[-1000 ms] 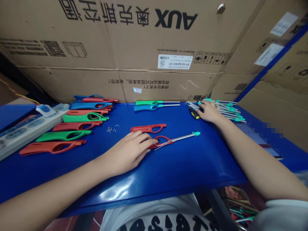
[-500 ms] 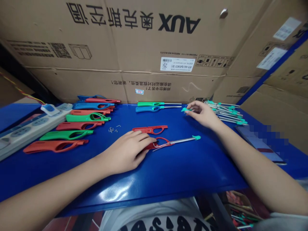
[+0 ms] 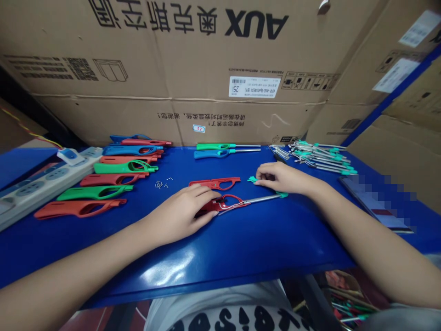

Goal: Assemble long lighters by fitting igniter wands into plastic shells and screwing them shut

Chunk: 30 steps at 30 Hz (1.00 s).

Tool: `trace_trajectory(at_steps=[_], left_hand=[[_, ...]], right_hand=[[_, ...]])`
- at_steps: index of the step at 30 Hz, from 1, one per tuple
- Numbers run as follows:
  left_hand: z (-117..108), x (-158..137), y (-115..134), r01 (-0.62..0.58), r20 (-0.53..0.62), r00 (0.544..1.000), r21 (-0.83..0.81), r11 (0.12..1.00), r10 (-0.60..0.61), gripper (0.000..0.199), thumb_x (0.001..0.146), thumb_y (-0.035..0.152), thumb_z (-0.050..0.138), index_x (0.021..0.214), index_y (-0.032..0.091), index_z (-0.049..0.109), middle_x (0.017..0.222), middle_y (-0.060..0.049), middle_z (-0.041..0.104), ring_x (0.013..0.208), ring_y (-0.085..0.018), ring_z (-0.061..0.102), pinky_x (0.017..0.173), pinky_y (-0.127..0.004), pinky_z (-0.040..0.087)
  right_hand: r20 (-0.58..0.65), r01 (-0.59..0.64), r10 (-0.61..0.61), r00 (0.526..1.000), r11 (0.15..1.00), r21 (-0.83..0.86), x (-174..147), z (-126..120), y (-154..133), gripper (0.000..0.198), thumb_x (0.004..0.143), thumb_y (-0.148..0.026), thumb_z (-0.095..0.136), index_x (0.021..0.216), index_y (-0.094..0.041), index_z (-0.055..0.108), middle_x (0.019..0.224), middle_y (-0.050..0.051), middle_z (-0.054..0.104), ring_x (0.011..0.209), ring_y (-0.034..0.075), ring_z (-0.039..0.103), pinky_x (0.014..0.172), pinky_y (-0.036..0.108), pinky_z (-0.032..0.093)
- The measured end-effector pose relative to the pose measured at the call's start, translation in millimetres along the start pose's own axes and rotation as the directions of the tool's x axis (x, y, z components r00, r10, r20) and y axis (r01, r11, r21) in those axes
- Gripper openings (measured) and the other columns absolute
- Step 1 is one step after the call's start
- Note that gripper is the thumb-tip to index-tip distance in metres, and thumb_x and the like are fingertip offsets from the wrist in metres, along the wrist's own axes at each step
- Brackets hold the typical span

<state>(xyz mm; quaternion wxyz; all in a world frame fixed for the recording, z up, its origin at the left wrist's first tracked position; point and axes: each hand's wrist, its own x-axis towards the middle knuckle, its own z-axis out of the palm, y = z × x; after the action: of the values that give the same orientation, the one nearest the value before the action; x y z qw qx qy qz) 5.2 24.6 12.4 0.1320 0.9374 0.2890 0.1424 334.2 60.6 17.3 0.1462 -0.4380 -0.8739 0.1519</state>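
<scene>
Your left hand point(image 3: 188, 209) is curled palm down around the handle end of an open red casing half point(image 3: 230, 203), gripping it between fingers and thumb. From that grip, the red trigger loop and a white wire show just right of your fingertips, and a metal tube point(image 3: 263, 199) runs on rightward to a turquoise tip point(image 3: 283, 195). That tip lies just below your right hand point(image 3: 275, 177); you cannot tell whether they touch. Your right thumb and fingers pinch a small turquoise piece point(image 3: 253, 179), which pokes out to the left of them. A second red casing half point(image 3: 220, 184) lies just beyond your left fingers, with small screws point(image 3: 161, 185) farther left. Well to the left of your left hand, coloured casings point(image 3: 81, 209) lie in a row beside a power strip point(image 3: 37, 185). Beyond your right hand is a pile of metal tubes point(image 3: 322, 158); right of your right wrist lies a flat device point(image 3: 374, 204). Ahead of both hands, the tabletop point(image 3: 255, 243) meets a cardboard wall point(image 3: 193, 103). Toward your body, a broad stretch of blue surface leads to the front edge, just short of your lap.
</scene>
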Motion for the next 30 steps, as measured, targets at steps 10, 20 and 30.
trace_trajectory(at_steps=[10,20,30], left_hand=[[8.7,-0.1,4.8,0.059,-0.054,0.996,-0.125,0.990,-0.066,0.026,0.094,0.018,0.062,0.120,0.019,0.065,0.120,-0.009,0.068,0.114,-0.024,0.064,0.101,-0.041,0.052],[10.3,0.0,2.9,0.060,-0.055,0.996,-0.144,0.988,-0.069,0.021,0.095,0.022,0.061,0.116,0.019,0.064,0.116,-0.009,0.068,0.110,-0.024,0.064,0.098,-0.042,0.054],[10.3,-0.1,1.6,0.051,-0.043,0.997,-0.151,0.987,-0.058,0.020,0.095,0.020,0.061,0.114,0.018,0.065,0.115,-0.009,0.068,0.110,-0.024,0.063,0.098,-0.041,0.053]], right_hand=[[-0.003,0.252,-0.253,0.968,0.965,0.074,-3.0,12.1,-50.4,0.016,0.098,-0.024,0.057,0.101,-0.020,0.072,0.103,0.007,0.069,0.090,0.017,0.066,0.081,0.030,0.050],[0.010,0.242,-0.242,0.970,0.969,0.044,-0.7,30.8,-51.5,0.014,0.097,-0.029,0.059,0.102,-0.022,0.069,0.110,0.006,0.067,0.092,0.018,0.066,0.079,0.029,0.050],[-0.027,0.257,-0.256,0.966,0.961,0.100,1.5,34.9,-52.4,0.013,0.098,-0.026,0.057,0.095,-0.019,0.067,0.102,0.007,0.068,0.090,0.018,0.066,0.078,0.030,0.051]])
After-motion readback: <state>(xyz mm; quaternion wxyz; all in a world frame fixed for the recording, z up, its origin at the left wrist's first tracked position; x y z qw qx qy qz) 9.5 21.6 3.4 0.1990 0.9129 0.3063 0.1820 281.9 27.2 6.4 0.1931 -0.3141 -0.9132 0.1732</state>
